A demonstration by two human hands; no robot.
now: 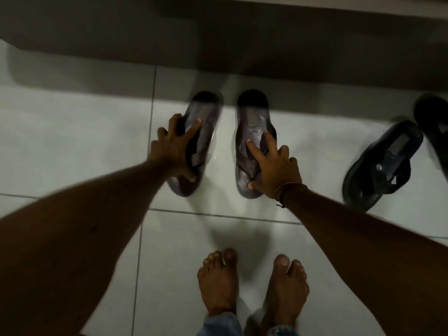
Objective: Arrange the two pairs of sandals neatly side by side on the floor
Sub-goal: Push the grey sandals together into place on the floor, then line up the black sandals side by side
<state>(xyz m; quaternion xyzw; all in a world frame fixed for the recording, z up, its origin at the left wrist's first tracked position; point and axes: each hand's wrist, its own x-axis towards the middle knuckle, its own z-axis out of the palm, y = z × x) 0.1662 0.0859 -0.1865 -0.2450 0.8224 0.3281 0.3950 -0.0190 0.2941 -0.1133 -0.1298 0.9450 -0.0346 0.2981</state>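
Note:
Two brown sandals lie side by side on the white tiled floor, heels toward the wall. My left hand [173, 147] grips the left brown sandal [206, 122], which looks blurred and slightly tilted. My right hand [275, 166] rests on the right brown sandal [251, 122], fingers over its strap and edge. A black sandal [380, 166] lies angled at the right, and a second black sandal [434, 124] is cut off by the right edge.
A dark step or ledge [218, 32] runs across the top behind the sandals. My bare feet [252, 287] stand on the tiles [72, 141] below the brown pair. Open floor lies to the left.

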